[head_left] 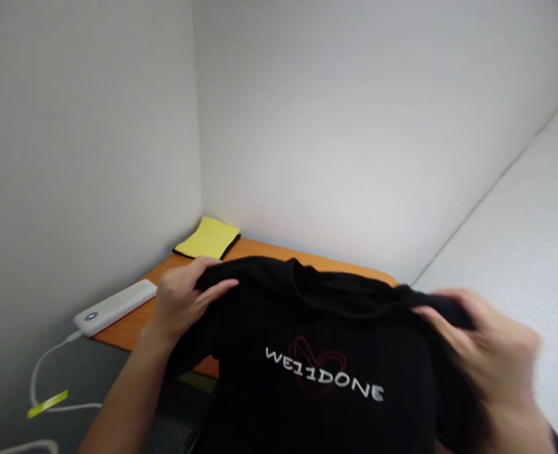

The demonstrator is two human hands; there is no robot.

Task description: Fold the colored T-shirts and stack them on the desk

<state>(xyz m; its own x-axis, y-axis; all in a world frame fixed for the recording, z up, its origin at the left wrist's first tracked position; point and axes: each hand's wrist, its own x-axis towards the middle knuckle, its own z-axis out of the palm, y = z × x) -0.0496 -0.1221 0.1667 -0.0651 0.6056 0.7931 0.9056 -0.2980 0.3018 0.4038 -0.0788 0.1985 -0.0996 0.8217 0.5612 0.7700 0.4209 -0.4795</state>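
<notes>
Plain white walls [335,126] meet in a corner behind an orange table [128,328]

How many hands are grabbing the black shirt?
2. The left hand grips the black shirt at one shoulder, on the left. The right hand, blurred, grips the other shoulder, on the right.

Orange table [127,329] in a white-walled corner.
Folded yellow cloth [207,238] at the far corner; white power bank [115,307] on the left edge, cable [40,366] trailing below with a yellow tag [46,403].
</notes>
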